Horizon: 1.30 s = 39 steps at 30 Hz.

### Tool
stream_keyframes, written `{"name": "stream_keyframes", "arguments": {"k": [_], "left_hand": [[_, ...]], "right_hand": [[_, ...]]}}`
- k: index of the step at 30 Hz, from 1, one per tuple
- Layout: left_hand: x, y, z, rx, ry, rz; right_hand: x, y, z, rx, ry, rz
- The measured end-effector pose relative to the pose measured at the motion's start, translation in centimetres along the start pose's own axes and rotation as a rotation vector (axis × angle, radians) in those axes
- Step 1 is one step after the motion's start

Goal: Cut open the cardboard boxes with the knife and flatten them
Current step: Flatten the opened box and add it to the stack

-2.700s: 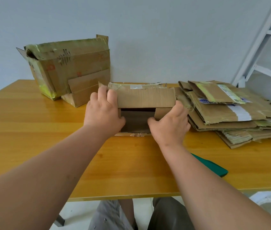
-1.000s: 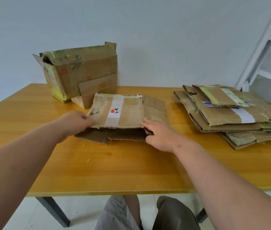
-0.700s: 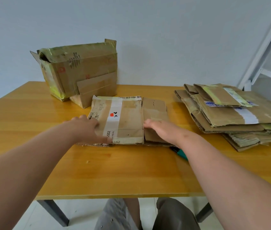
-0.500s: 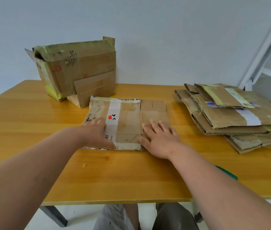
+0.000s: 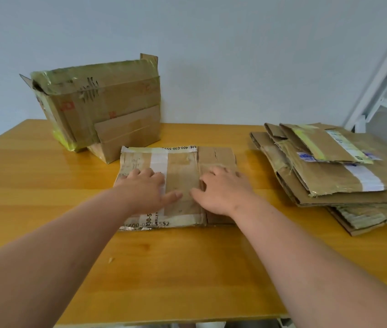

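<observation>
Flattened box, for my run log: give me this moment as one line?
phase: pressing flat | flattened box: lying on table | left hand: pressing it | right hand: pressing it | knife: not visible

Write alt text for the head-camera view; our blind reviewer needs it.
Both hands, left hand and right hand, press a flattened cardboard box onto a yellow wooden table. A stack of flattened boxes lies right; two unflattened boxes stand back left.

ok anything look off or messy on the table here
Mostly tidy. The big taped box at the back left leans askew, with a torn flap at its top left corner. The pile of flattened boxes on the right is fanned out unevenly. Both the left hand and right hand press the middle box flat.
</observation>
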State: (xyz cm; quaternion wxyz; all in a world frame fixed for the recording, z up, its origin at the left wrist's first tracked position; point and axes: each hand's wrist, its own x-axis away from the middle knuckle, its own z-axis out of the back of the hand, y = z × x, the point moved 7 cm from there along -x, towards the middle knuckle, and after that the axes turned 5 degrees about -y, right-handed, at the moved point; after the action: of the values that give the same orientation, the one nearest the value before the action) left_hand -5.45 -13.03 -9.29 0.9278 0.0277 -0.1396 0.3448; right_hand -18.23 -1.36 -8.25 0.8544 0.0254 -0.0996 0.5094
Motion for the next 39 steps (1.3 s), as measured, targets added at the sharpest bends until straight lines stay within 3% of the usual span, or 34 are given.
{"name": "stream_keyframes", "arguments": {"k": [6,11,17,20,24,30,34,36,39], "left_hand": [[-1.3,1.2,-2.1,-0.027,-0.105,-0.018],[-3.0,0.9,1.1,-0.109,-0.016,-0.024],[-5.7,0.9,1.1,-0.048,0.092,0.003],[-7.0,0.8,0.1,0.091,0.056,-0.049],[-7.9,0.5,0.0,0.086,0.020,-0.038],[-7.6,0.1,0.0,0.122,-0.024,-0.041],[-7.5,-0.5,-0.3,0.126,-0.074,-0.045],[-7.1,-1.1,-0.3,0.135,-0.084,0.037],[-6.0,-2.6,-0.3,0.212,-0.112,0.207]], "right_hand": [[-0.7,0.0,-3.5,-0.051,-0.154,0.026],[-2.9,0.2,0.2,-0.032,0.019,0.020],[-4.3,1.4,-1.6,-0.032,-0.077,-0.001],[-5.6,1.8,-0.5,-0.021,-0.081,-0.027],[-6.6,2.8,-2.2,-0.103,-0.148,-0.080],[-6.7,3.3,-1.7,-0.177,-0.058,-0.057],[-5.0,6.3,-0.4,-0.284,0.117,-0.292],[-3.5,7.8,-0.2,-0.259,0.064,-0.426],[-1.9,7.9,0.6,-0.187,-0.002,-0.467]]}}
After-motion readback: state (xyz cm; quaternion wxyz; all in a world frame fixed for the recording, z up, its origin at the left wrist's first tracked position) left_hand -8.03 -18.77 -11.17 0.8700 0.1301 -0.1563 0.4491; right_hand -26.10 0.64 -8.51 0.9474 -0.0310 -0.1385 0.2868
